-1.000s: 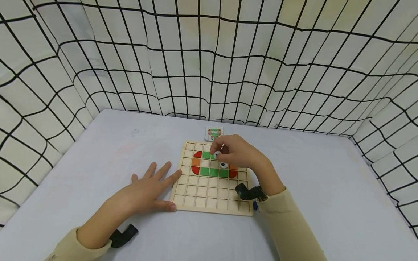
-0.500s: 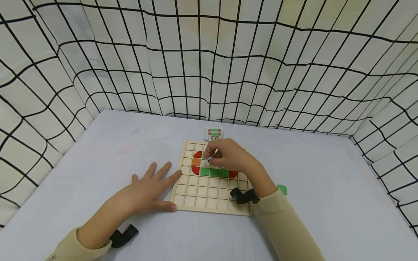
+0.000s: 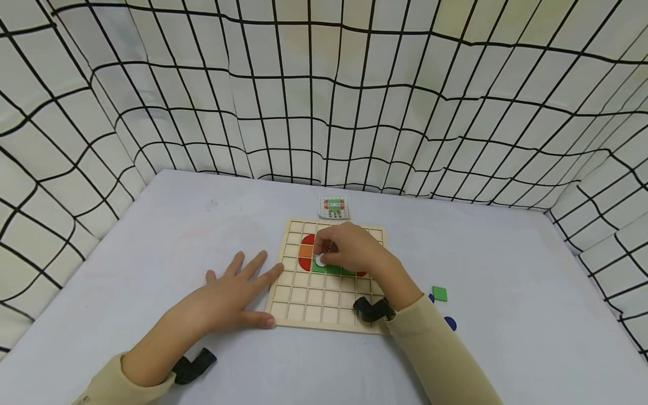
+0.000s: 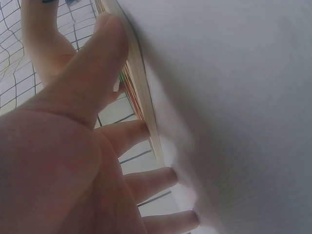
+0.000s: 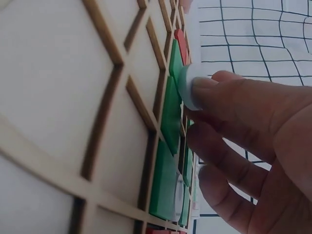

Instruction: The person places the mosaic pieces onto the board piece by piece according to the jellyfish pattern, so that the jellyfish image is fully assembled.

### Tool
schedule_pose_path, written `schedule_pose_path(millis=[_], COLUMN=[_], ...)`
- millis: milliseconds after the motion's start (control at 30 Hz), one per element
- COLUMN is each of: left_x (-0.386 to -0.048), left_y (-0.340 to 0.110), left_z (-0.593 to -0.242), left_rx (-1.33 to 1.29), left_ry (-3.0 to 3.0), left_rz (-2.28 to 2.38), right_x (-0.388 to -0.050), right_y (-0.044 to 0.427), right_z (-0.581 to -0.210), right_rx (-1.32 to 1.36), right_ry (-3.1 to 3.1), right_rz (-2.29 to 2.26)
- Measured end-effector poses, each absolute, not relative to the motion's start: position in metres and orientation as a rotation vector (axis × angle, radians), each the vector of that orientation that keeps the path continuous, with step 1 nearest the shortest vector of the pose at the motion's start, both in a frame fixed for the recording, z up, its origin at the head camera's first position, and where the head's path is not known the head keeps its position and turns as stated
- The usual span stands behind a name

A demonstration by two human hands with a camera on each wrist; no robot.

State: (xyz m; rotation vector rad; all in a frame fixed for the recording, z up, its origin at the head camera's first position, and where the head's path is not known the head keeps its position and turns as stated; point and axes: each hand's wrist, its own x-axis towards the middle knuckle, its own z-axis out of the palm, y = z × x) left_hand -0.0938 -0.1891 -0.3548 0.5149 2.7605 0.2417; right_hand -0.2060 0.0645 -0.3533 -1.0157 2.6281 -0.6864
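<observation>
A wooden grid board [image 3: 314, 315] lies on the table with red, orange and green tiles in its upper rows. My right hand [image 3: 350, 246] pinches a round white disc [image 3: 320, 260] between thumb and fingers, low over the board beside the orange tile [image 3: 306, 251]. In the right wrist view the disc [image 5: 189, 87] stands tilted at the green tiles [image 5: 170, 114]. Another white disc [image 5: 179, 197] lies flat among them. My left hand [image 3: 225, 298] is spread on the table, with its thumb and a finger touching the board's left edge.
A small picture card [image 3: 334, 207] lies behind the board. Right of the board, next to the right sleeve, are a green tile [image 3: 440, 293] and a blue piece [image 3: 450, 323]. A black-lined net [image 3: 324, 101] stands round the table's back and sides.
My right hand has moved left and slightly nearer with the white disc, from the right part of the pattern to beside the orange tile. The left hand stays put.
</observation>
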Motion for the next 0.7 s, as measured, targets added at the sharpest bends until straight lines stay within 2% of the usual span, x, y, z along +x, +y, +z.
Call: schedule_pose_path(millis=[700], left_x=[-0.0942], left_y=[-0.1881], left_z=[-0.3559], left_rx=[0.512], left_ry=[2.757], left_rz=[0.246], right_x=[-0.2063], right_y=[0.0724], right_z=[-0.3484], right_rx=[-0.974], right_ry=[2.572], right_rz=[-0.525])
